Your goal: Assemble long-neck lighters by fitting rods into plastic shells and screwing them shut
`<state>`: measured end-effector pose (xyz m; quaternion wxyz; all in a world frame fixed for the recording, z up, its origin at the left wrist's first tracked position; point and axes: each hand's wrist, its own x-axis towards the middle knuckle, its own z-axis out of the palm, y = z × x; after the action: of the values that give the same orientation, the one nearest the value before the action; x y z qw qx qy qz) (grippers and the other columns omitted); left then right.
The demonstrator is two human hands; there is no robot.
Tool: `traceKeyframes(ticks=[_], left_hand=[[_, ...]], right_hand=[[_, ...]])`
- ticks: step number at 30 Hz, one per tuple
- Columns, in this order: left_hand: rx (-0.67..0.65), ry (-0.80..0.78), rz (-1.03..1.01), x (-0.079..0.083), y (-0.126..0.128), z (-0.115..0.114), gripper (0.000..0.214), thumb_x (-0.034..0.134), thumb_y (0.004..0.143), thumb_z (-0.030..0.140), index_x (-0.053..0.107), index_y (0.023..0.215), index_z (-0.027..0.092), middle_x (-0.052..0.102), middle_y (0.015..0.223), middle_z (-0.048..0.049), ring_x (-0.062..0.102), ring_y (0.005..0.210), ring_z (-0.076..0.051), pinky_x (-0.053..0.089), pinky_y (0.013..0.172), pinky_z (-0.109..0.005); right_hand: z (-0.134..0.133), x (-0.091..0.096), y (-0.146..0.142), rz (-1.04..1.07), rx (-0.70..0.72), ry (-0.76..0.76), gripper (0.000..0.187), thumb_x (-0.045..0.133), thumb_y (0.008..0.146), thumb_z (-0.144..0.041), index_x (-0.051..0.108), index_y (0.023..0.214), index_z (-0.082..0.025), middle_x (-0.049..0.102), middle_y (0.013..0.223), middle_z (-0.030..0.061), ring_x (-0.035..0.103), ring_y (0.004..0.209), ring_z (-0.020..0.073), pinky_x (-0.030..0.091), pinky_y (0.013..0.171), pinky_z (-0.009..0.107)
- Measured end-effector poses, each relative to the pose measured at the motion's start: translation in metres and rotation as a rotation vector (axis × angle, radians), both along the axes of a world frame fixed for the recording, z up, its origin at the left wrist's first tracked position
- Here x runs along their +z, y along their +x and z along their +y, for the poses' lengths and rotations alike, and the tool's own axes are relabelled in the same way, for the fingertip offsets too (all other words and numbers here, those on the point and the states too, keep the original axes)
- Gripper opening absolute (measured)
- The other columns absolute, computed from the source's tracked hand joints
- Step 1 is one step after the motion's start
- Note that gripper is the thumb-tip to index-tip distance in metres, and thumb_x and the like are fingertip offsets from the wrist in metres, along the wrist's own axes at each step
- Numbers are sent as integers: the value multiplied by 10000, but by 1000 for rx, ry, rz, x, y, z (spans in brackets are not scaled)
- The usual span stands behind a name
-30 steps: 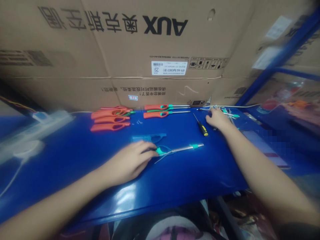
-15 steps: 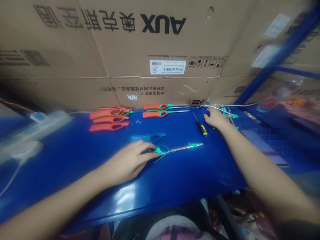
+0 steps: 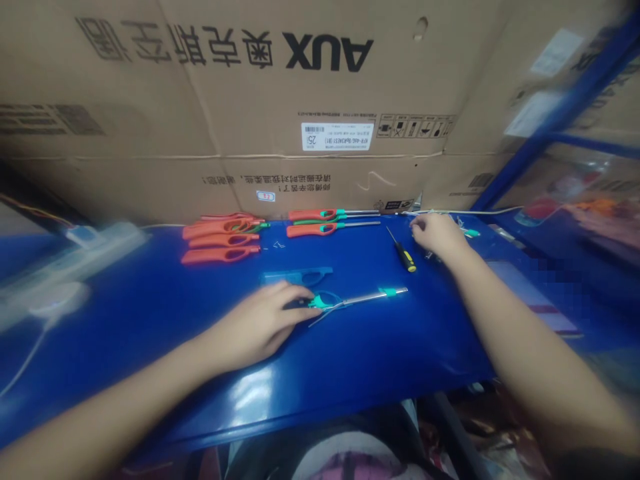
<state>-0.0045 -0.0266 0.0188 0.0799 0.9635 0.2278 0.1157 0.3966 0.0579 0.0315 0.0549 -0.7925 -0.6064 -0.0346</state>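
My left hand (image 3: 273, 319) is closed around the handle of a partly assembled stick lighter (image 3: 367, 297). The lighter has a blue shell, a green trigger, a metal tube with a green piece near its end, and a thin wire hanging loose; the hand hides most of its handle. Just behind it lies a loose blue handle shell (image 3: 295, 275). At the back right my right hand (image 3: 440, 235) is over a pile of small metal and green parts (image 3: 470, 233). Its fingers are curled together, and whatever they pinch is too small to tell. Near that hand lies a black-and-yellow screwdriver (image 3: 404, 256).
Orange lighter handles (image 3: 223, 253) are stacked at the back left. Beside them lie several lighters with metal tubes (image 3: 320, 230). A large cardboard box (image 3: 240, 133) walls off the back of the blue table (image 3: 350, 373). A white power strip (image 3: 100, 250) stands on the left.
My right hand has turned slightly and moved a little to the right over the small parts, its fingers curling more. My left hand keeps its hold on the lighter in the same place.
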Motion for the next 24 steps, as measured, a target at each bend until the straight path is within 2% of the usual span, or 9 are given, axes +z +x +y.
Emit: traceKeyframes(ticks=[5,7,10,13,20,24], left_hand=[[4,-18,-44,-2,-1,1,396,426,1011,154,635,1323,279,595,1341,-103,578,1198,-263,543,952,-437],[0,-30,-59,-3,-1,2,382,434,1009,152,641,1307,271,594,1337,-102,580,1198,-256,543,959,-427],[-6,-58,-82,-5,-1,2,369,439,1012,151,640,1301,263,592,1329,-99,578,1199,-243,537,976,-410],[0,-88,-97,-5,0,1,363,439,1018,153,632,1308,257,596,1316,-98,575,1195,-232,528,989,-404],[9,-129,-141,-5,2,0,344,473,1011,178,633,1309,242,617,1283,-105,596,1168,-228,529,1000,-404],[83,-156,-231,-9,5,-2,368,493,1022,239,594,1376,240,629,1292,-109,609,1183,-230,527,1027,-407]], right_hand=[[1,-6,0,13,-53,5,366,524,930,-330,655,1231,-167,615,1322,206,629,1168,357,502,947,472],[3,-10,2,28,-74,-13,367,554,919,-300,638,1245,-156,591,1339,230,630,1164,368,506,936,489],[5,-11,2,66,-77,-19,411,568,893,-196,582,1300,-142,656,1249,217,666,1100,338,518,914,452],[4,-7,-3,120,-52,-13,418,592,878,-198,575,1288,-116,731,1066,172,703,967,303,532,850,394],[-12,6,-34,266,154,45,183,622,822,-189,694,982,-137,732,863,86,674,775,219,511,738,308],[-33,11,-67,406,348,68,197,619,838,-239,697,1005,-171,711,843,36,639,736,165,513,691,264]])
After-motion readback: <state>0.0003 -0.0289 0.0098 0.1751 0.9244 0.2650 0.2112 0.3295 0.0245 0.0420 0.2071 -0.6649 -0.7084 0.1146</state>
